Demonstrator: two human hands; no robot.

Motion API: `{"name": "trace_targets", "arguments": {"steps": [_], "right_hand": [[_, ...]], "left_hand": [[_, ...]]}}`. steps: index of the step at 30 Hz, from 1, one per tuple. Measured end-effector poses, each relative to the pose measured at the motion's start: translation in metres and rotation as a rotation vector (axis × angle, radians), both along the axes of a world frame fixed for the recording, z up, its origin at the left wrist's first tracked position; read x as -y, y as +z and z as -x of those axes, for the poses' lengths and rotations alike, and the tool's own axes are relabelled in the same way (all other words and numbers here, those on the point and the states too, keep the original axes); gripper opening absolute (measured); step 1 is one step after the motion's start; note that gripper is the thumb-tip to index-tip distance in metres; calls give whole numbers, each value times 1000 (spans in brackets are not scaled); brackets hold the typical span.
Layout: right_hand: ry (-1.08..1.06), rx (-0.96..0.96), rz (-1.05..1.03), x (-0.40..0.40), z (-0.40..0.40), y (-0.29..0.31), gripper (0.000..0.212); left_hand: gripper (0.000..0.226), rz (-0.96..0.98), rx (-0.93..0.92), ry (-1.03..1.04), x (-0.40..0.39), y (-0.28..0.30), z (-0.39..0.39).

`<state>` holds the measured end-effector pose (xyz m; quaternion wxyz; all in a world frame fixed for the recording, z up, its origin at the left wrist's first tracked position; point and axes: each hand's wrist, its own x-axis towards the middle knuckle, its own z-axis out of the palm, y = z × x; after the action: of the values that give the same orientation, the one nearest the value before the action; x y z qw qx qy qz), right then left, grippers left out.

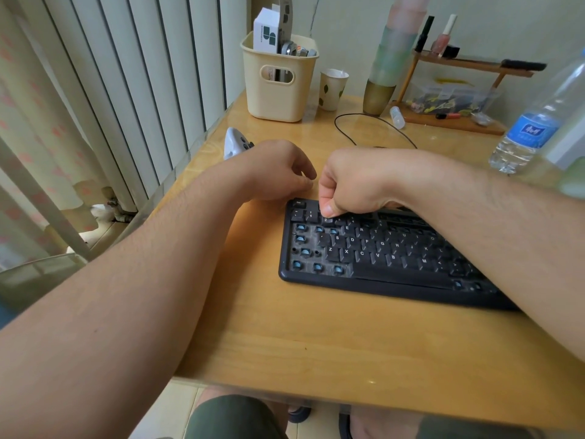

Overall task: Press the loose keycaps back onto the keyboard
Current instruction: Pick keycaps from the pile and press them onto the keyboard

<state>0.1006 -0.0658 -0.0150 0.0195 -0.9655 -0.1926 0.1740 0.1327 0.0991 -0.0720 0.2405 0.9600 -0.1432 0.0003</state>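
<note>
Pressing down with your right hand [354, 182], you have the thumb [329, 209] on the "2" keycap [326, 220] in the number row of the keyboard [380, 248], with the other fingers curled into a loose fist. Judge the keycap as light, rigid plastic: push squarely on its top face so the stem seats without tilting. About nine bare blue switch stems [300, 239] show at the keyboard's left end, and two more near its front right edge. Loose keycaps are not visible; your left hand [278, 172], just left of the keyboard's far corner on the surface [285, 337], has its fingers curled downward, and whether they pinch a keycap cannot be told. Behind the keyboard stand one cream basket [278, 87], one paper cup [332, 88] and one water bottle [538, 122].
</note>
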Motion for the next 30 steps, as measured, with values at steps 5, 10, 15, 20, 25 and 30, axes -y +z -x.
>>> {"name": "trace_targets", "arguments": {"steps": [5, 10, 15, 20, 25, 30], "right_hand": [[-34, -19, -47, 4, -1, -1, 7], [-81, -28, -120, 10, -1, -6, 9], [-90, -30, -120, 8, -2, -6, 9], [-90, -12, -120, 8, 0, -4, 9], [-60, 51, -84, 3, 2, -5, 11], [-39, 44, -6, -1, -1, -4, 13]], "left_hand": [[25, 2, -9, 7, -1, -1, 0], [25, -4, -14, -5, -1, 0, 0], [25, -11, -9, 2, -1, -1, -2], [25, -17, -6, -6, -1, -1, -2], [25, -24, -4, -7, 0, -1, 0], [25, -22, -15, 7, 0, -1, 1]]}}
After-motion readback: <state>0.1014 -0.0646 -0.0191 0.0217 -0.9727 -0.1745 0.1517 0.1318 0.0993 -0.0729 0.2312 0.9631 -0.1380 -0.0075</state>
